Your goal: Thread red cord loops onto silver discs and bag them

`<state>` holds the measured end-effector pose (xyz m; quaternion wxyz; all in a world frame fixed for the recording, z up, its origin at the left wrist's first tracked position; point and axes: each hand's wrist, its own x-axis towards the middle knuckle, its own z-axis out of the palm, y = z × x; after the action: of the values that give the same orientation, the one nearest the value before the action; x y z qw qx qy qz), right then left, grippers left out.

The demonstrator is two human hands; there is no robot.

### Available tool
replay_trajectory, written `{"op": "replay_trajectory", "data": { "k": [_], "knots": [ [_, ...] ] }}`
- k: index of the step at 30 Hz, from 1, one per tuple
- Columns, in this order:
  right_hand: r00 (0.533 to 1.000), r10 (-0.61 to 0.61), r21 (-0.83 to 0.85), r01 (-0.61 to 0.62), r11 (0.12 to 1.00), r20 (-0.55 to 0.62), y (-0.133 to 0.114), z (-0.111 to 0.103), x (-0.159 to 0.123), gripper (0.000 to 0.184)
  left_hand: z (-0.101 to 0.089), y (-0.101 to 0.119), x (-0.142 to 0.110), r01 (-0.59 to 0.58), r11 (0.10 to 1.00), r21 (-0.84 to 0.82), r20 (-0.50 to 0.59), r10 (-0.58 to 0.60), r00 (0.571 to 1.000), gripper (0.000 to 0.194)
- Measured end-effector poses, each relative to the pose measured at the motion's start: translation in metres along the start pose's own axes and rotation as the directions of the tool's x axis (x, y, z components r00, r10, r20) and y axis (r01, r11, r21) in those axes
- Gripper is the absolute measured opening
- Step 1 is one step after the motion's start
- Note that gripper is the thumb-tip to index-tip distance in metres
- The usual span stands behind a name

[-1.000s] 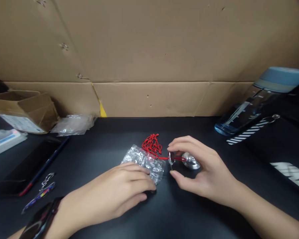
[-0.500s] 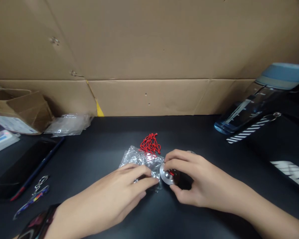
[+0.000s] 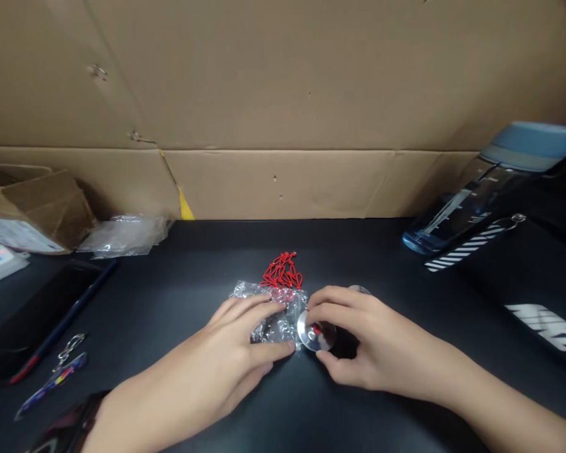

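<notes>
My right hand (image 3: pixel 363 340) pinches a round silver metal disc (image 3: pixel 315 333) with a red spot at its middle, thumb below and fingers on top. Another silver piece (image 3: pixel 358 289) peeks out behind its knuckles. My left hand (image 3: pixel 226 365) grips a crinkled clear plastic bag (image 3: pixel 278 314) between its fingers and thumb, right beside the disc. A bundle of red cord loops (image 3: pixel 282 274) lies just behind the bag on the black table (image 3: pixel 193 270).
A blue-lidded water bottle (image 3: pixel 490 182) lies at the right by a striped strap (image 3: pixel 466 248). An open cardboard box (image 3: pixel 33 201), a clear bag (image 3: pixel 122 234), a pen (image 3: pixel 61 321) and a keychain (image 3: pixel 51 377) sit at the left. A cardboard wall (image 3: pixel 283 107) closes the back.
My right hand has pulled the silver disc left and nearer, up against the bag. My left hand has slid forward and closed further onto the plastic bag.
</notes>
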<state>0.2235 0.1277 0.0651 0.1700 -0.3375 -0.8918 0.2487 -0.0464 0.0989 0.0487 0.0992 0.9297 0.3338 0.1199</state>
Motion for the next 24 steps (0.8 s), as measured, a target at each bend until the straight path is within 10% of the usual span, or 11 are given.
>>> {"op": "replay_trajectory", "data": {
  "k": [24],
  "knots": [
    [0.993,-0.093,0.059,0.089,0.994,0.077,-0.001,0.014,-0.002,0.031,-0.014,0.004,0.006,-0.085,0.978,-0.19,0.128,0.11,0.986,0.037]
  ]
}}
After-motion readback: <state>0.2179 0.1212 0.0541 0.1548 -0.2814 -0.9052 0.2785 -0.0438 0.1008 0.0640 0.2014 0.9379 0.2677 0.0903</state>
